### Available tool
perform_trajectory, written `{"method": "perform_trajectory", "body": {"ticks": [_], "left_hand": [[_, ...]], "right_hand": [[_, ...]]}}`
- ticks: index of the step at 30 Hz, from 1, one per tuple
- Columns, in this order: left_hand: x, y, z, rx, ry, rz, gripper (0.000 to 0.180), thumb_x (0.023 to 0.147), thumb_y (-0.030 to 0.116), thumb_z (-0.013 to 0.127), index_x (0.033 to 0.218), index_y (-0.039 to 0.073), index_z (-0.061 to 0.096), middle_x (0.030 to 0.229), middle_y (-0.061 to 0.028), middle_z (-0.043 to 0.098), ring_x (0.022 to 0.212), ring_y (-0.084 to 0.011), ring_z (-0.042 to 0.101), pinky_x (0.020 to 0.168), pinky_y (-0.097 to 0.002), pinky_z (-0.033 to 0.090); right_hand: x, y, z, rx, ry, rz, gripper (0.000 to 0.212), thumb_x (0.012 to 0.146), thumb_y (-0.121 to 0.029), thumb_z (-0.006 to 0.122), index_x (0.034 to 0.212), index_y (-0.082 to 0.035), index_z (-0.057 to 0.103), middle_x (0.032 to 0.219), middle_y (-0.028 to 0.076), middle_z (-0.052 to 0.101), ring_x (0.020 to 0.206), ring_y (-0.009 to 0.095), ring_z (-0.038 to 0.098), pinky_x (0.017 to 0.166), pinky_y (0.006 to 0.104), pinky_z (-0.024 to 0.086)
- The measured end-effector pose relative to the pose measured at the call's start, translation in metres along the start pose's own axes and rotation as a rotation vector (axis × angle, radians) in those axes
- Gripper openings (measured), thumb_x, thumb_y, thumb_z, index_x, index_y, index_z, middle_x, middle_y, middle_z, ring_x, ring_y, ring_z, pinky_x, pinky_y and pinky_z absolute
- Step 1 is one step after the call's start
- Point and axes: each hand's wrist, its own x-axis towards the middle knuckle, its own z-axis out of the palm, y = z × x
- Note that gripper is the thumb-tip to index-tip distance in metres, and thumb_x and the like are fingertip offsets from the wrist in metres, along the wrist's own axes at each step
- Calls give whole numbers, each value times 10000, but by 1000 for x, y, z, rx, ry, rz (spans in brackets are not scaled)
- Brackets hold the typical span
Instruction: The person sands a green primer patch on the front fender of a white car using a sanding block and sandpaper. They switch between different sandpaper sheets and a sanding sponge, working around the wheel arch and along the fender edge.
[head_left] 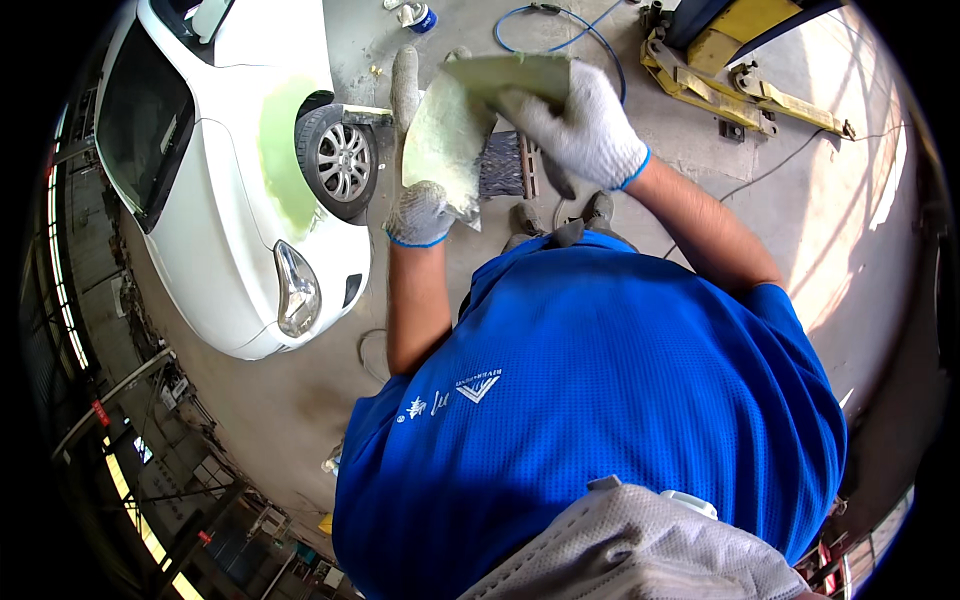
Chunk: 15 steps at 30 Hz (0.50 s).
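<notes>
My left hand (420,212), in a white knit glove with a blue cuff, grips a thin pale-green smeared sheet (445,140) by its lower edge. One long gloved finger reaches up along the sheet's left side. Similarly gloved, my right hand (590,125) closes thumb and fingers on a flat olive-green piece (510,72) at the sheet's top. I cannot tell whether that piece is separate or the sheet's bent edge. A narrow flat strip (366,115) juts out left of my left hand; its other end is hidden. Left of my hands, pale-green filler (284,160) coats a white car's fender above the front wheel (342,160).
The white car (215,210) stands close on the left. A yellow and blue lift base (715,75) is at the far right. A blue hose (508,30) loops across the floor beyond my hands, near a blue-and-white tub (420,18). A dark slatted block (505,165) lies before my feet.
</notes>
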Motion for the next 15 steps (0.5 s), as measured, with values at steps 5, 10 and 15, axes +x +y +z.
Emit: {"method": "perform_trajectory", "body": {"ticks": [5, 10, 15], "left_hand": [[7, 4, 10, 119, 67, 10, 1421, 652, 634, 858, 1618, 110, -42, 1572, -250, 307, 1408, -369, 401, 1167, -488, 362], [3, -11, -13, -61, -150, 74, 1260, 734, 562, 826, 1621, 117, 49, 1589, -241, 273, 1402, -391, 389, 1183, -503, 330], [7, 2, 4, 92, 157, -113, 1297, 749, 614, 776, 1616, 119, -52, 1597, -185, 302, 1413, -296, 394, 1173, -437, 345]], "right_hand": [[-18, -15, 20, -15, 72, -261, 302, 890, -160, 615, 1133, 13, 660, 880, 247, 692, 826, 393, 708, 742, 438, 577], [-11, -16, 5, -155, 74, -245, 271, 866, -140, 646, 1109, -21, 668, 906, 196, 680, 816, 378, 692, 734, 420, 578], [-1, -4, 0, -170, 117, -153, 257, 848, -141, 654, 1079, -26, 656, 905, 210, 661, 832, 424, 664, 746, 463, 560]]}}
